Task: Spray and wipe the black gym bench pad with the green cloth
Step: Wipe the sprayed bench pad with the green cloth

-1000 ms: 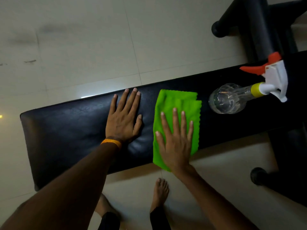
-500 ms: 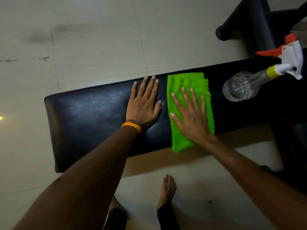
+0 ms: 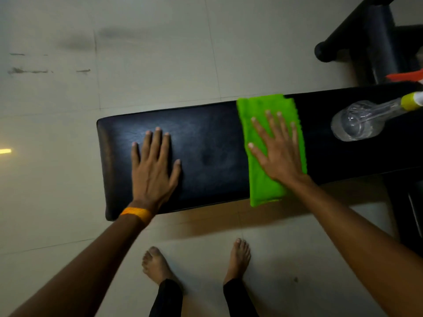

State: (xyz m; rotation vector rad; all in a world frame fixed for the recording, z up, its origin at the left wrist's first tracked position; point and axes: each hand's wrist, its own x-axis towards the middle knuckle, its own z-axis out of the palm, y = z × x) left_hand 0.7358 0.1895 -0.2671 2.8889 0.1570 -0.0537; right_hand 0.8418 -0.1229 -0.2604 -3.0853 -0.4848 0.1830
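The black gym bench pad [image 3: 206,143] runs across the middle of the view. My left hand [image 3: 153,168] lies flat on its left part, fingers spread, an orange band at the wrist. The green cloth [image 3: 258,179] is folded into a strip across the pad's width and hangs over the near edge. My right hand [image 3: 277,152] presses flat on the cloth, fingers spread. A clear spray bottle [image 3: 359,122] with a yellow collar and an orange trigger lies on its side on the pad, right of the cloth.
Pale tiled floor [image 3: 160,53] surrounds the bench. Black frame tubes [image 3: 370,35] stand at the upper right, and more black frame is at the right edge. My bare feet [image 3: 158,264] are on the floor just in front of the pad.
My left hand has slid left along the pad, away from the cloth. The right hand stays flat on the cloth. The view has shifted, so the bottle sits nearer the right edge.
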